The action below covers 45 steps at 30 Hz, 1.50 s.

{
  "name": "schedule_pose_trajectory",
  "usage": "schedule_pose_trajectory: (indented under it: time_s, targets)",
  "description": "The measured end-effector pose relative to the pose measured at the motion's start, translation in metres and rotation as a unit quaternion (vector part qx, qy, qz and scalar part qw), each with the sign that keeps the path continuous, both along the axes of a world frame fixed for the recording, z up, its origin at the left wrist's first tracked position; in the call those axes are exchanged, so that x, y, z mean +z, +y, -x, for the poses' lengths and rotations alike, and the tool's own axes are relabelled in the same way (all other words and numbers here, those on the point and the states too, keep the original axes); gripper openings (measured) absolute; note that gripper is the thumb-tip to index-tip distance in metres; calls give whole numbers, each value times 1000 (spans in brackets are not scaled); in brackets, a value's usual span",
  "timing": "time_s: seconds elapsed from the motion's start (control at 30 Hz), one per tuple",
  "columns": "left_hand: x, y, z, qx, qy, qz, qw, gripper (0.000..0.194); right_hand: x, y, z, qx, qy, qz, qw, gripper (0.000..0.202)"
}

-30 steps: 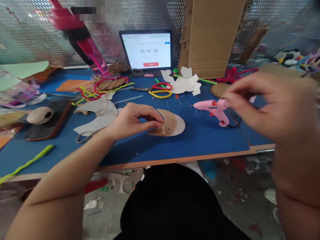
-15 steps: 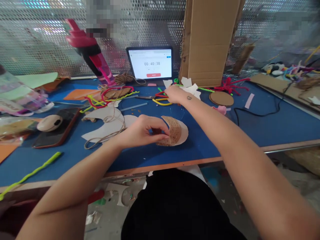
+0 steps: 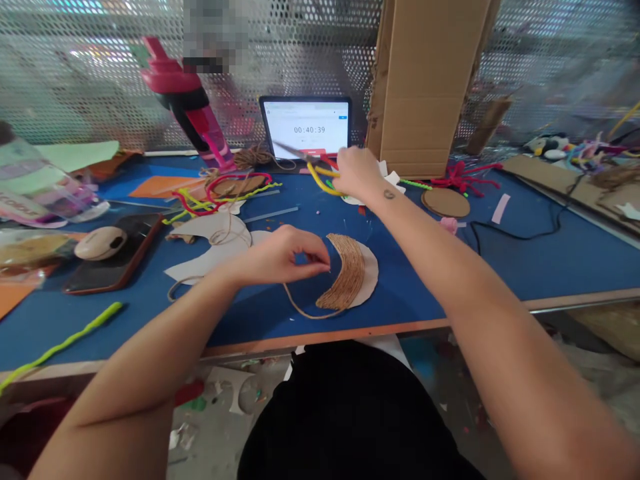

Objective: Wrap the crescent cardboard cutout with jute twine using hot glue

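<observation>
My right hand (image 3: 359,172) grips scissors (image 3: 320,175) with yellow handles, raised off the table in front of the tablet. Their blades point left. Below, my left hand (image 3: 293,257) is closed in a pinch, apart from the twine-covered crescent (image 3: 347,273) just right of it. Whether anything thin sits between those fingertips cannot be made out. Rows of brown twine cover the crescent's inner part, and a pale border (image 3: 371,277) shows along its right side. From its lower end a loose twine strand (image 3: 310,315) curves left and passes behind my left hand.
White paper cutouts (image 3: 220,233) lie left of my left hand, with coloured pipe cleaners (image 3: 200,203) behind. A phone (image 3: 120,257) is further left. A tablet (image 3: 307,123) and a tall cardboard piece (image 3: 425,87) stand at the back. Cardboard discs (image 3: 445,202) and a black cable (image 3: 525,230) are right.
My right hand has lifted the scissors off the table. My left hand has let go of the crescent, which now lies flat with its twine strand showing.
</observation>
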<state>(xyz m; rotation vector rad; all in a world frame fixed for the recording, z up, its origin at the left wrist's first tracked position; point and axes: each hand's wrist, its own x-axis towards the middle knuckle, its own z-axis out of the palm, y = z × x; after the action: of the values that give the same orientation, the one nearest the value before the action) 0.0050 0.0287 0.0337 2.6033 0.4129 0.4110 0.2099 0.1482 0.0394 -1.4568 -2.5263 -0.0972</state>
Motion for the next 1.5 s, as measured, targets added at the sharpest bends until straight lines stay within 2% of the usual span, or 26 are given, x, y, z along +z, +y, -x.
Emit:
schedule_pose_trajectory:
  time_s: [0.07,0.13,0.17,0.23,0.3,0.33,0.37,0.4,0.53,0.73,1.13,1.3,1.5]
  targets:
    - [-7,8,2,38,47,-105,993,15,14,-20,-5,-67,50,-18,996,39]
    - [-14,10,1,55,101,-202,973,20,24,-50,-9,-93,118,-11,989,29]
    - [-16,9,0,53,119,-232,964,23,26,-67,-12,-80,246,38,965,21]
    - [-21,5,-5,33,133,-248,959,28,24,-106,-18,-30,466,165,869,10]
    - [-24,1,-10,-3,138,-289,947,32,17,-145,-27,1,591,255,765,13]
    - [-26,-1,-13,-26,138,-312,940,33,11,-161,-33,-7,627,298,720,13]
    - [-27,-2,-15,-49,135,-332,932,34,6,-176,-40,-20,644,334,688,13]
    - [-28,-3,-18,-72,132,-347,926,36,0,-189,-47,-27,647,346,679,11]
    - [-31,-1,-29,-150,125,-351,916,39,-19,-221,-77,-69,676,345,648,13]
    - [-34,5,-46,-215,109,-330,913,35,-33,-238,-101,-95,698,339,623,15]
    - [-28,4,-66,-252,163,-253,920,36,-52,-246,-92,-91,700,376,600,23]
    - [-24,13,-70,-255,167,-216,928,33,-55,-249,-89,-83,703,365,605,23]
    - [-10,20,-73,-227,129,-224,939,34,-53,-253,-92,-79,702,350,615,26]
